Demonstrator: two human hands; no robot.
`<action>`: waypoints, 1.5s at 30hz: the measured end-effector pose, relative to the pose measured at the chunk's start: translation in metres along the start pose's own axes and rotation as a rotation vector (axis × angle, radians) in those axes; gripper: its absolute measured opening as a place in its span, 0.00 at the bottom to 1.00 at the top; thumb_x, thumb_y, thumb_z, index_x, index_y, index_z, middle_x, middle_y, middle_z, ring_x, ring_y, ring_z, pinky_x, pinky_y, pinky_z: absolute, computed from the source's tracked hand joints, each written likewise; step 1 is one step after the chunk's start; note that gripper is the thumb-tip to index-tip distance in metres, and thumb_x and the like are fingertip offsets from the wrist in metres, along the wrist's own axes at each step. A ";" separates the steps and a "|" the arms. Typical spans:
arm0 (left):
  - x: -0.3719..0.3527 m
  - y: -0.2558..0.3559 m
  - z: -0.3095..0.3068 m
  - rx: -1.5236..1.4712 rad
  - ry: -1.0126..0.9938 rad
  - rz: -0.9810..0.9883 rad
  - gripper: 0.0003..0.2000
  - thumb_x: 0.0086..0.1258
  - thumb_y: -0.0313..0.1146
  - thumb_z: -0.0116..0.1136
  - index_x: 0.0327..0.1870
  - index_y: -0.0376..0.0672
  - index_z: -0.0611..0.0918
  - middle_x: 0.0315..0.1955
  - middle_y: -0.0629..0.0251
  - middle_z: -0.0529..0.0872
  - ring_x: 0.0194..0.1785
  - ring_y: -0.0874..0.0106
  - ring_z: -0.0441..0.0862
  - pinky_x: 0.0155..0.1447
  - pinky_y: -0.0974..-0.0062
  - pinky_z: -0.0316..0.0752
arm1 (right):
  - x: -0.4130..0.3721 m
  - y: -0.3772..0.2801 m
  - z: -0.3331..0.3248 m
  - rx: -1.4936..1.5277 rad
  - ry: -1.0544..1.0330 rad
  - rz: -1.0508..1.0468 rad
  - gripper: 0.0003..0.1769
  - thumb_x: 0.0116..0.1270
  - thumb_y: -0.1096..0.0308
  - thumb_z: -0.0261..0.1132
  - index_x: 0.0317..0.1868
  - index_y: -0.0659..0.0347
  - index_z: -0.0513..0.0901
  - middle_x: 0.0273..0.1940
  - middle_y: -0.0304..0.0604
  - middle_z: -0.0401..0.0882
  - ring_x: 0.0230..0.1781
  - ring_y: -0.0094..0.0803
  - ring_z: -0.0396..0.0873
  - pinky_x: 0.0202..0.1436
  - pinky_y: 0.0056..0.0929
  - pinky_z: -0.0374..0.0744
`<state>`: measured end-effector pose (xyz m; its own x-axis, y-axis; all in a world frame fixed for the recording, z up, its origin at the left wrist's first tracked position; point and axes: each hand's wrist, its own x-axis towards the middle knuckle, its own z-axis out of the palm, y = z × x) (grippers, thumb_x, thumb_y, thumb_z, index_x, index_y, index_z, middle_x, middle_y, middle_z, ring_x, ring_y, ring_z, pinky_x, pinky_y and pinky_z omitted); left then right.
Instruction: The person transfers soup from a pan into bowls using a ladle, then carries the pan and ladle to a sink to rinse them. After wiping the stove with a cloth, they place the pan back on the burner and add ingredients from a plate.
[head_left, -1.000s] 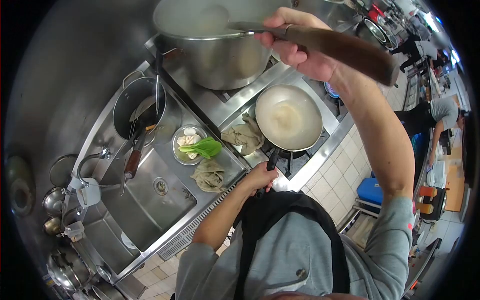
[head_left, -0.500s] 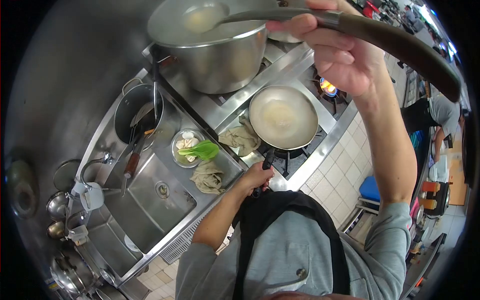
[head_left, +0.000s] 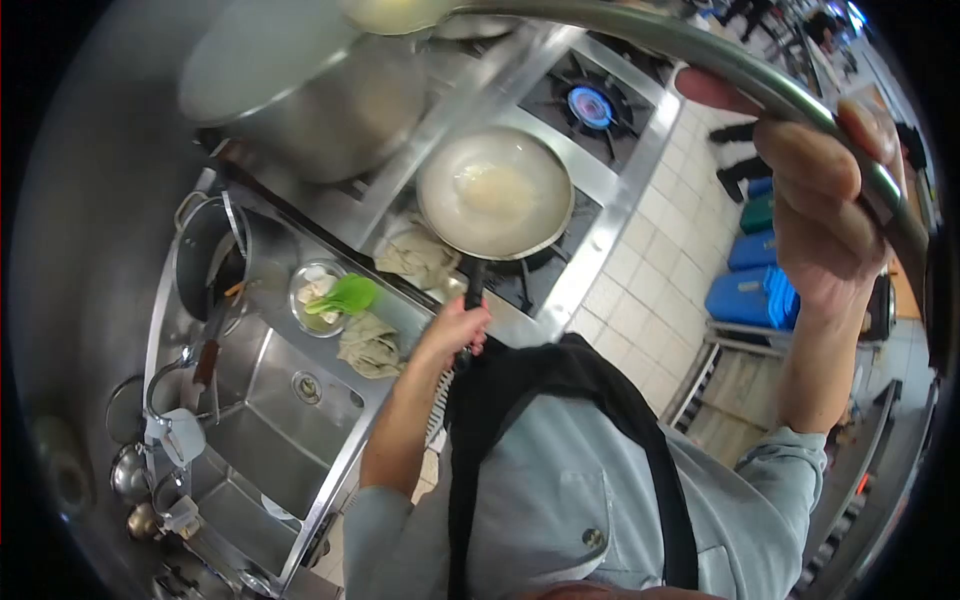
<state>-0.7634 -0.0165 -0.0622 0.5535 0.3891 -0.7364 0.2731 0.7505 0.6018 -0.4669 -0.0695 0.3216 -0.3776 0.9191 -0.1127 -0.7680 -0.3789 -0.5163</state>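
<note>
My left hand (head_left: 455, 330) is wrapped round the black handle of a frying pan (head_left: 440, 222) that sits over a front burner. A shallow pool of pale liquid (head_left: 497, 192) lies in the pan. High on the right, my right hand (head_left: 825, 195) grips the long handle of a ladle (head_left: 690, 38). The ladle's bowl, cut off by the top edge, holds pale, cloudy liquid (head_left: 395, 12) and appears near the rim of a large steel pot (head_left: 350, 115). Inside, the pot looks hazy and whitish.
A blue flame burns on another burner (head_left: 592, 106). Crumpled cloths (head_left: 372, 346) lie near a bowl with a green leaf (head_left: 350, 294) and white pieces. A sink (head_left: 290, 420) and a pot of utensils (head_left: 185, 255) are at left. Blue bins (head_left: 750, 297) stand right; a person's legs show behind.
The ladle's bowl has moved from inside the large pot to its rim, and my right hand has moved right with it. My left hand keeps hold of the pan. The whole view has shifted.
</note>
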 end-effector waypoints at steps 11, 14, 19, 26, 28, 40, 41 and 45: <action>-0.003 0.000 -0.002 0.062 -0.015 0.029 0.08 0.69 0.26 0.59 0.43 0.43 0.73 0.22 0.71 0.74 0.20 0.80 0.71 0.22 0.75 0.69 | -0.040 0.109 -0.093 -0.689 0.766 0.041 0.27 0.61 0.57 0.67 0.52 0.72 0.84 0.28 0.39 0.79 0.15 0.19 0.69 0.14 0.19 0.65; -0.001 -0.007 -0.001 0.094 0.038 0.058 0.07 0.68 0.26 0.59 0.40 0.45 0.72 0.18 0.72 0.72 0.17 0.78 0.69 0.21 0.75 0.67 | -0.043 0.129 -0.119 -0.873 0.740 0.172 0.25 0.61 0.61 0.67 0.53 0.72 0.84 0.34 0.37 0.82 0.32 0.22 0.77 0.35 0.24 0.74; -0.001 -0.011 -0.007 0.101 0.027 0.067 0.05 0.68 0.26 0.58 0.40 0.44 0.75 0.22 0.72 0.74 0.21 0.78 0.72 0.22 0.74 0.70 | -0.050 0.131 -0.101 -0.977 0.755 0.061 0.39 0.60 0.74 0.68 0.72 0.77 0.71 0.39 0.37 0.81 0.36 0.22 0.77 0.40 0.24 0.76; -0.001 -0.012 -0.011 0.147 0.008 0.086 0.04 0.68 0.27 0.58 0.39 0.44 0.75 0.22 0.71 0.74 0.21 0.78 0.73 0.21 0.75 0.70 | -0.015 0.091 -0.055 -1.130 0.756 -0.355 0.47 0.51 0.64 0.69 0.73 0.77 0.72 0.35 0.39 0.81 0.31 0.22 0.77 0.33 0.20 0.73; -0.001 -0.013 -0.012 0.136 0.010 0.104 0.05 0.68 0.27 0.58 0.38 0.43 0.75 0.22 0.71 0.74 0.21 0.78 0.73 0.22 0.75 0.70 | 0.026 0.079 -0.053 -1.166 0.743 -0.470 0.50 0.51 0.49 0.71 0.69 0.77 0.75 0.25 0.32 0.73 0.17 0.13 0.67 0.19 0.16 0.60; 0.005 -0.017 -0.017 0.136 -0.035 0.125 0.05 0.69 0.29 0.58 0.40 0.42 0.75 0.22 0.70 0.75 0.21 0.78 0.73 0.21 0.74 0.70 | 0.211 0.056 -0.008 -1.564 0.274 -0.311 0.14 0.74 0.61 0.61 0.36 0.65 0.80 0.25 0.30 0.69 0.25 0.16 0.66 0.28 0.20 0.64; 0.005 -0.017 -0.017 0.150 -0.031 0.125 0.05 0.69 0.29 0.58 0.40 0.42 0.75 0.22 0.70 0.75 0.21 0.78 0.73 0.21 0.74 0.70 | 0.215 0.059 0.000 -1.739 0.242 -0.343 0.17 0.74 0.57 0.60 0.35 0.65 0.81 0.24 0.29 0.67 0.23 0.14 0.63 0.26 0.19 0.60; 0.009 -0.020 -0.016 0.119 -0.025 0.123 0.06 0.70 0.30 0.58 0.41 0.42 0.74 0.23 0.70 0.75 0.21 0.78 0.72 0.22 0.74 0.70 | 0.240 0.053 -0.001 -1.604 0.156 -0.143 0.15 0.74 0.63 0.59 0.36 0.68 0.80 0.24 0.30 0.67 0.19 0.14 0.60 0.21 0.19 0.56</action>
<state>-0.7767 -0.0195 -0.0857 0.6071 0.4597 -0.6482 0.2929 0.6288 0.7203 -0.5973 0.1311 0.2663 -0.2236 0.9745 -0.0175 0.5500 0.1113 -0.8277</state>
